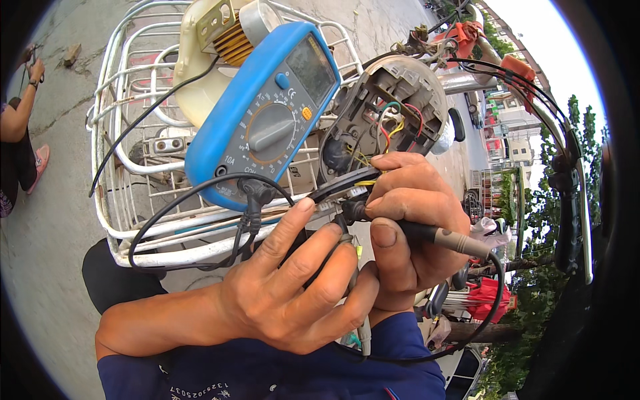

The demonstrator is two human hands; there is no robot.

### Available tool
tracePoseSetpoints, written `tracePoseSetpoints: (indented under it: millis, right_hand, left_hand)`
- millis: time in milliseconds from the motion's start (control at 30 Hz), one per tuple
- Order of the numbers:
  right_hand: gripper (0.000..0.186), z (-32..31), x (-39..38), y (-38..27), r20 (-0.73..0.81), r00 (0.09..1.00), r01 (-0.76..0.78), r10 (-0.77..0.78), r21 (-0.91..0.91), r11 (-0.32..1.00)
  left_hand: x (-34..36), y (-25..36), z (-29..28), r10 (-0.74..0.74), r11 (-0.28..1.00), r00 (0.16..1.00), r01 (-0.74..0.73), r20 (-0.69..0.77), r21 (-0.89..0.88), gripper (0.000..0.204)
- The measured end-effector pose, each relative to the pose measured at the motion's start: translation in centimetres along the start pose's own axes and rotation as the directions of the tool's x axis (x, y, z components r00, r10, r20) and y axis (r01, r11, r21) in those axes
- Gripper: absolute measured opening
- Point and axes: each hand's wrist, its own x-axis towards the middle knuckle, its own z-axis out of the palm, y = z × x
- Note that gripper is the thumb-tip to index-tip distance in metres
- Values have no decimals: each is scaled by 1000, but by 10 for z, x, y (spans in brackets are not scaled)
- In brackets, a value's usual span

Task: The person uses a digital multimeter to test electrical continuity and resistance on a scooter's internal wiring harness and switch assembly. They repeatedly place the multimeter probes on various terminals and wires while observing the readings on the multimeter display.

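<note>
Left hand [300, 283] clamped on left probe [365, 337] | right hand [420, 223] clamped on right probe [460, 241], axis left–right | housing [393, 75] placed far, right hand nearer

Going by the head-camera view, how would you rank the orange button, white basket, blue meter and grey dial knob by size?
Largest to smallest, by outline as seen:
1. White basket, partly hidden
2. Blue meter
3. Grey dial knob
4. Orange button
</note>
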Motion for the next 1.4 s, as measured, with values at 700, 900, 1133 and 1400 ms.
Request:
tracePoseSetpoints:
  millis: [700, 900, 1133, 1400]
  right_hand:
    - [13, -2, 3, -1, 8, 1000, 7, -7, -8, 1000]
    - [15, 1, 6, -3, 28, 999, 24, -24, -20, 1000]
    - [15, 0, 4, -2, 17, 1000, 20, -20, -3, 1000]
    - [19, 0, -12, 8, -159, 986, -12, 43, 193, 981]
  left_hand:
    - [2, 0, 2, 26, 999, 1000, -25, -8, 46, 17]
    - [1, -3, 0, 37, 998, 999, -36, -13, 60, 17]
    - [1, -5, -1, 65, 996, 998, -64, -15, 61, 16]
    - [4, -1, 3, 44, 999, 999, -44, 1, 24, 25]
